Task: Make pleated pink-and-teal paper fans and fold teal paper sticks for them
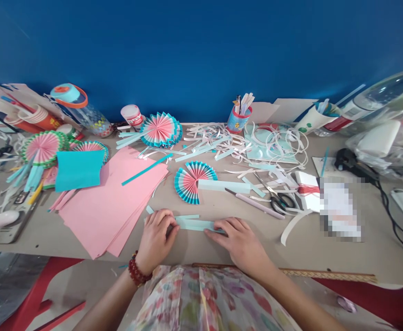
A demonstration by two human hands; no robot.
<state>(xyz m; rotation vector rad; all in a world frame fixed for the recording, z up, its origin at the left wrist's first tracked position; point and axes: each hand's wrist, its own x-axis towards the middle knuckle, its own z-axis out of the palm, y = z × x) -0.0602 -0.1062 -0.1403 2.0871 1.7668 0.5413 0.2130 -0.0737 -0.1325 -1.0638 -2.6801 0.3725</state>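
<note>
A pale blue paper strip [195, 224] lies near the table's front edge between my hands. My left hand [158, 236] has its fingers curled down on the strip's left end, thumb against it. On the right end, my right hand [239, 239] pinches the strip between thumb and fingers. A narrower pale strip [188, 216] pokes out just above it by my left hand. Beyond my hands sits a pleated pink and teal paper fan [187, 181], opened most of the way round, with another pale strip [225, 185] extending to its right. A lilac-handled craft knife [260, 205] rests nearby.
Pink paper sheets [108, 207] and a teal sheet [78, 170] lie at left. Finished-looking rosettes [162, 131] stand behind. Scissors [279, 200], paper scraps [211, 138], a pen cup [238, 120], a thread-wound white card [308, 191] and a large bottle [363, 108] occupy the right and back.
</note>
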